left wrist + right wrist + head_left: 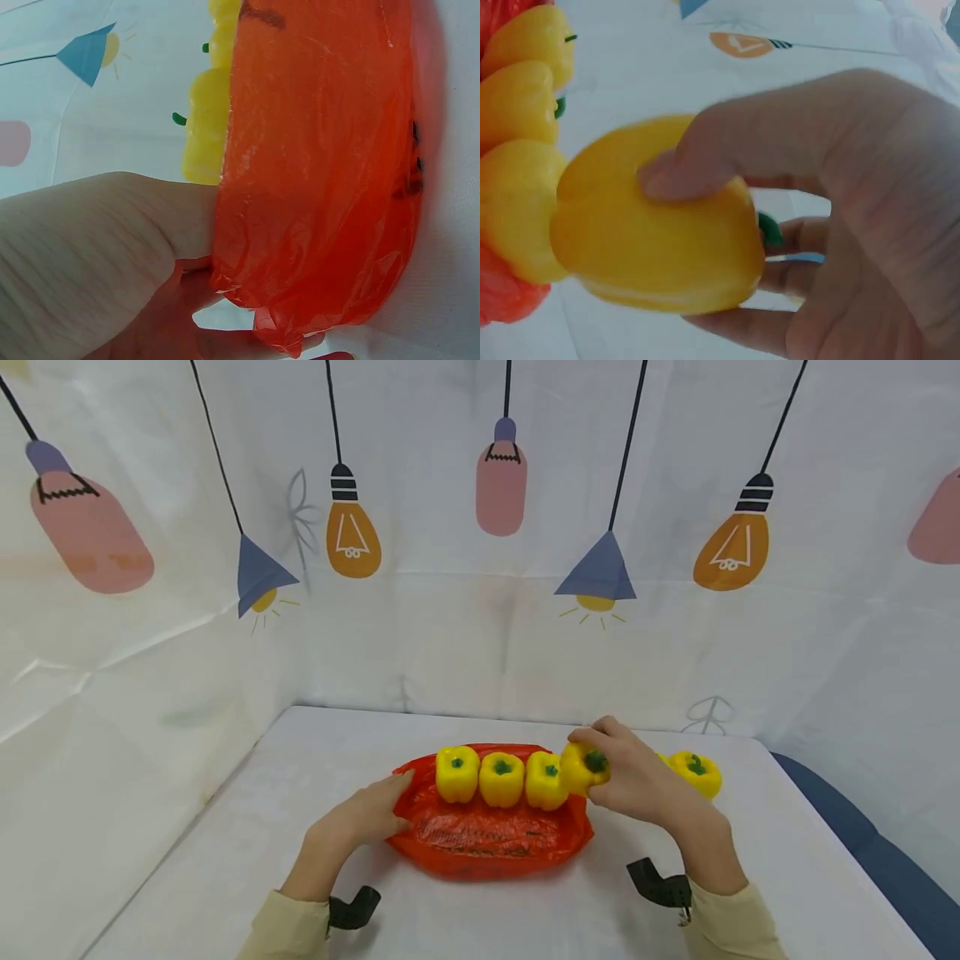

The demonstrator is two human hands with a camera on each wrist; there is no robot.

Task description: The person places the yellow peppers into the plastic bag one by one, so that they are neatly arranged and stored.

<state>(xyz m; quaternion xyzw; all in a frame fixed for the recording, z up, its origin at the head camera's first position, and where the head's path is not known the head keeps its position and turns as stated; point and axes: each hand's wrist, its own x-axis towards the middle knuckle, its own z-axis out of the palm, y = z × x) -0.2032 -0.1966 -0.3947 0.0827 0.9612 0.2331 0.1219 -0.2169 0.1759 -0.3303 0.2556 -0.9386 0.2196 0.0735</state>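
Note:
A red plastic bag (487,839) lies on the table, with three yellow bell peppers (502,782) in a row along its far side, stems up. My left hand (375,806) grips the bag's left end. In the left wrist view the thumb lies at the bag's edge, and the fingers pass around the crumpled end (277,330). My right hand (637,777) holds another yellow bell pepper (660,240) between thumb and fingers, its green stem toward the palm. This held pepper overlaps the right end of the row in the head view.
More yellow bell peppers (697,774) sit on the white table (780,860) right of my right hand, partly hidden by it. A white sheet (450,635) printed with lamps hangs behind and beside the table. A dark blue chair (847,818) stands at the right edge.

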